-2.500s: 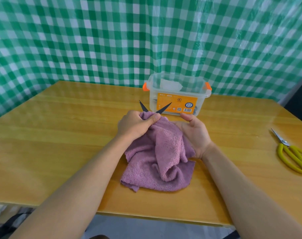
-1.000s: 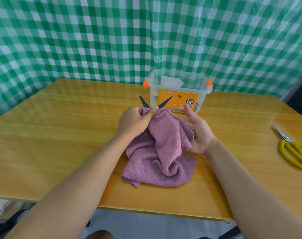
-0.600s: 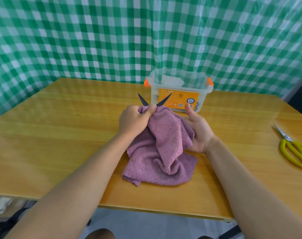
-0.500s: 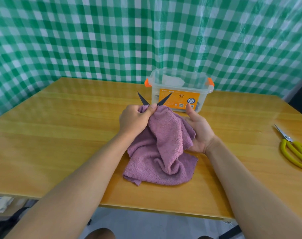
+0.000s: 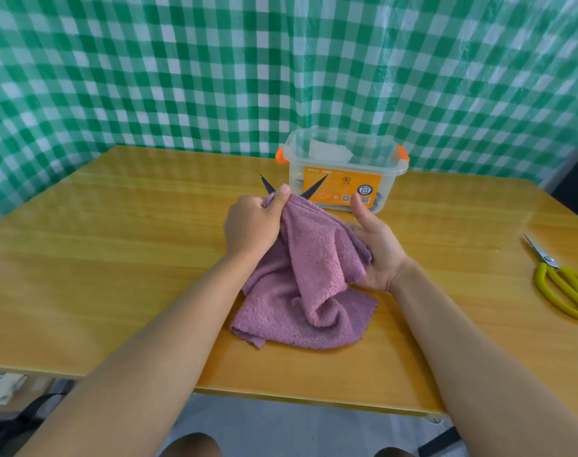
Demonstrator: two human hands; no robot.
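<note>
Head view: the left hand (image 5: 253,225) pinches the purple towel (image 5: 314,285) round a pair of dark scissors (image 5: 312,189), whose open blades poke out above the table (image 5: 116,242). Since a moment ago the thumb of the right hand (image 5: 378,249) has lifted off the cloth; its fingers lie hidden beneath, so I cannot tell its grip. The wiping looks midway. Behind, the clear box (image 5: 396,166) holds something white (image 5: 328,151) and dark items (image 5: 377,202) low down; yellow scissors (image 5: 548,259) lie well to the right

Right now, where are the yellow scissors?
In the head view, the yellow scissors lie on the table at its right edge, beyond the right hand.
</note>
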